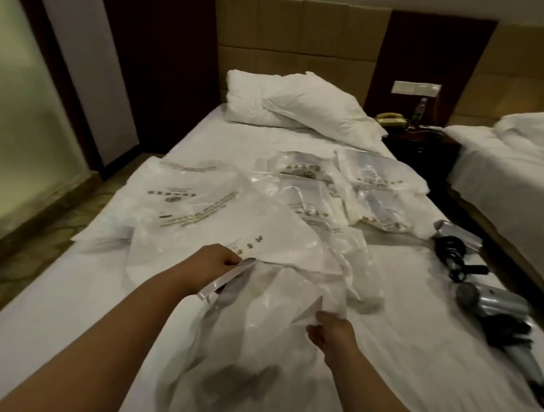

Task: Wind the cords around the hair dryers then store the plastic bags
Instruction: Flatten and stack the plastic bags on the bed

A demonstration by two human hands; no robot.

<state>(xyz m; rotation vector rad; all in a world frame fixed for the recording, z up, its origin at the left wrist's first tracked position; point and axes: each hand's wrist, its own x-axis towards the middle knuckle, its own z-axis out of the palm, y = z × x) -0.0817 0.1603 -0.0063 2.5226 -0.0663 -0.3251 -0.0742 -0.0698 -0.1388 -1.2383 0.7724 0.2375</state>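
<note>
A clear plastic bag [260, 316] hangs open between my hands above the white bed [413, 349]. My left hand [219, 262] pinches its upper left edge. My right hand [328, 331] pinches its right edge, lower and nearer to me. Several more printed plastic bags [202, 209] lie spread across the middle of the bed, some with folded white linen inside [376, 191]. Two silver hair dryers lie at the right edge of the bed: the far one [457, 243] with its black cord coiled on it, the near one [495, 309] with black cord bunched beside its handle.
Two white pillows [299, 105] lie at the head of the bed against a padded headboard. A dark nightstand [418, 140] with a telephone and a bottle stands to the right, and a second bed [512, 165] beyond it. Floor runs along the left side.
</note>
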